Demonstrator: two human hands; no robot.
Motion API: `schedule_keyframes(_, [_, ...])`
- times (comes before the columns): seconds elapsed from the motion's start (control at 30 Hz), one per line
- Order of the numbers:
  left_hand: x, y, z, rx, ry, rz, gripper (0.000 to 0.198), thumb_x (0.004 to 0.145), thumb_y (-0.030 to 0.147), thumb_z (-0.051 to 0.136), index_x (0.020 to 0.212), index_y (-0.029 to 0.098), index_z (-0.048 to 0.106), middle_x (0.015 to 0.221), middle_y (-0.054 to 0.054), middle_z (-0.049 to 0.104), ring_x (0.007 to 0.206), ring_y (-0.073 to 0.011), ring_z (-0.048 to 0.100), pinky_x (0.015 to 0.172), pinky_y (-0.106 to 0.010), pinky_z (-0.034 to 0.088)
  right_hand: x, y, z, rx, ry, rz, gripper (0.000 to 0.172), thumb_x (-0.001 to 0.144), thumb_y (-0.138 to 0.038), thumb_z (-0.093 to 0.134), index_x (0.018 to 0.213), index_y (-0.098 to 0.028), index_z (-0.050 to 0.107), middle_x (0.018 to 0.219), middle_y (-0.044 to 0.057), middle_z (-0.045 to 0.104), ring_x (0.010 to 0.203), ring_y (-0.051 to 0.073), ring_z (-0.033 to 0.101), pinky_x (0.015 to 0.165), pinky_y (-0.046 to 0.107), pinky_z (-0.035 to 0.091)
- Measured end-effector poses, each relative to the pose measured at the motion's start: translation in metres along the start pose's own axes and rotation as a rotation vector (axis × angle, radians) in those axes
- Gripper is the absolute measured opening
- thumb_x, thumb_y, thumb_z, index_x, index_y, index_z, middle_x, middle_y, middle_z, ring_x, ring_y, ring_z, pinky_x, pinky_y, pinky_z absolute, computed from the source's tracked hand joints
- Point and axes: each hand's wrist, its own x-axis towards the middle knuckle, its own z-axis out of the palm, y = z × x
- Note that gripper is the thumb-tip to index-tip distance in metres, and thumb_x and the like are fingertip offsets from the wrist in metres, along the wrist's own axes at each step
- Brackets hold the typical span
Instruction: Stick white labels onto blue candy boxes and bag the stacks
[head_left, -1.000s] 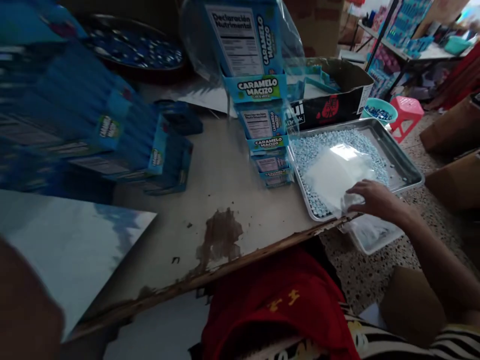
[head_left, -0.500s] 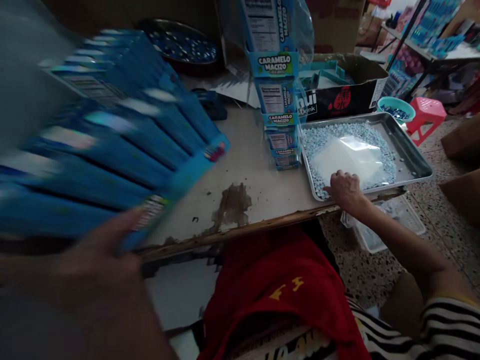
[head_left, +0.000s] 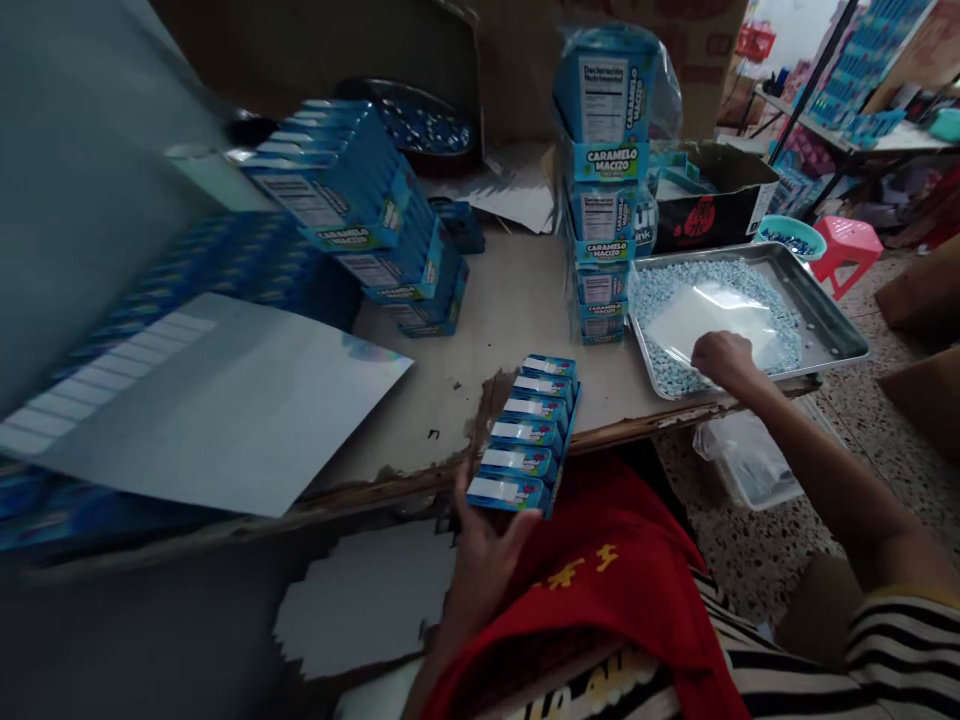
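My left hand point(head_left: 487, 545) is closed around the lower end of a blue display box point(head_left: 562, 440), tilted over the table's front edge. Several small blue cartons with white panels stand in a row inside it. My right hand point(head_left: 724, 358) is closed over a metal tray point(head_left: 832, 335) on the right. Under it lies a shiny white sheet-like piece point(head_left: 697, 310), with small pale blue candies point(head_left: 667, 285) around it. What the right fingers hold, if anything, is hidden.
Stacked blue candy boxes point(head_left: 600, 215) in clear plastic stand behind the tray's left side, and another stack point(head_left: 352, 190) stands at back left. A pale sheet point(head_left: 255, 400) covers boxes at left. A dark bowl point(head_left: 420, 150), black carton point(head_left: 697, 215) and pink stool point(head_left: 847, 250) lie beyond.
My left hand has brought the display box from close to the camera on the left, down and right to the table's front edge. My right hand stays at the tray, its fingers now more curled.
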Motion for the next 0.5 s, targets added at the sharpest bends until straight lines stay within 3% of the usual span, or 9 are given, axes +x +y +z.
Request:
schedule_keyframes(0.07, [0.01,0.01,-0.014,-0.163,-0.065,-0.149,0.104,0.073,0.067,0.088,0.159,0.029,0.044,0.153,-0.012,0.064,0.148,-0.037,0.056,0.116,-0.049,0.055,0.009,0.021,0.0,0.241,0.074,0.091,0.028,0.08,-0.042,0.087,0.08,-0.017,0.077,0.079,0.007,0.075,0.074,0.018,0.066,0.067,0.027,0.041])
schedule_keyframes(0.13, [0.023,0.021,-0.025,-0.24,-0.102,-0.289,0.085,0.075,0.067,0.085,0.143,0.023,0.062,0.14,-0.013,0.073,0.135,-0.0369,0.067,0.102,-0.044,0.065,0.015,0.039,0.005,0.572,0.123,0.141,0.048,0.073,-0.055,0.09,0.06,-0.019,0.061,0.056,-0.002,0.057,0.058,0.012,0.049,0.058,0.027,0.033])
schedule_keyframes(0.23, [0.034,0.033,-0.033,-0.234,-0.202,-0.37,0.08,0.067,0.045,0.096,0.137,0.02,0.066,0.131,-0.013,0.077,0.119,-0.0356,0.076,0.094,-0.042,0.067,0.014,0.053,0.013,0.995,0.17,0.187,0.056,0.078,-0.065,0.08,0.059,-0.024,0.046,0.051,-0.008,0.041,0.05,0.009,0.034,0.052,0.029,0.027])
schedule_keyframes(0.3, [0.031,0.033,-0.033,-0.283,-0.255,-0.372,0.092,0.064,0.037,0.098,0.147,0.022,0.061,0.131,-0.013,0.077,0.118,-0.0358,0.076,0.098,-0.044,0.066,0.004,0.05,0.011,1.135,0.344,0.262,0.053,0.082,-0.066,0.072,0.062,-0.026,0.043,0.054,-0.007,0.04,0.05,0.01,0.034,0.052,0.03,0.03])
schedule_keyframes(0.37, [0.021,0.024,-0.03,-0.341,-0.267,-0.356,0.103,0.062,0.037,0.098,0.155,0.023,0.055,0.133,-0.015,0.076,0.122,-0.0385,0.074,0.104,-0.048,0.062,-0.016,0.037,0.0,1.075,0.739,0.312,0.052,0.085,-0.065,0.068,0.062,-0.028,0.04,0.057,-0.004,0.042,0.052,0.014,0.041,0.055,0.035,0.038])
schedule_keyframes(0.43, [0.01,0.008,-0.026,-0.316,-0.287,-0.329,0.109,0.061,0.037,0.099,0.158,0.023,0.053,0.134,-0.016,0.075,0.127,-0.0417,0.071,0.109,-0.052,0.059,-0.045,0.013,-0.017,0.834,1.137,0.215,0.047,0.091,-0.061,0.065,0.064,-0.029,0.043,0.063,0.002,0.049,0.064,0.021,0.056,0.068,0.045,0.05])
schedule_keyframes(0.47, [0.005,-0.002,-0.025,-0.282,-0.297,-0.317,0.112,0.059,0.037,0.101,0.159,0.023,0.053,0.134,-0.017,0.075,0.129,-0.0432,0.069,0.112,-0.054,0.057,-0.06,-0.004,-0.026,0.689,1.207,0.099,0.042,0.094,-0.059,0.063,0.067,-0.03,0.048,0.07,0.006,0.056,0.076,0.026,0.063,0.079,0.052,0.054])
schedule_keyframes(0.5, [0.003,-0.013,-0.023,-0.251,-0.307,-0.307,0.116,0.056,0.037,0.102,0.159,0.023,0.053,0.135,-0.018,0.074,0.131,-0.0442,0.068,0.113,-0.055,0.056,-0.074,-0.024,-0.035,0.57,1.131,-0.054,0.035,0.1,-0.056,0.055,0.074,-0.032,0.057,0.081,0.011,0.062,0.092,0.032,0.067,0.091,0.059,0.053])
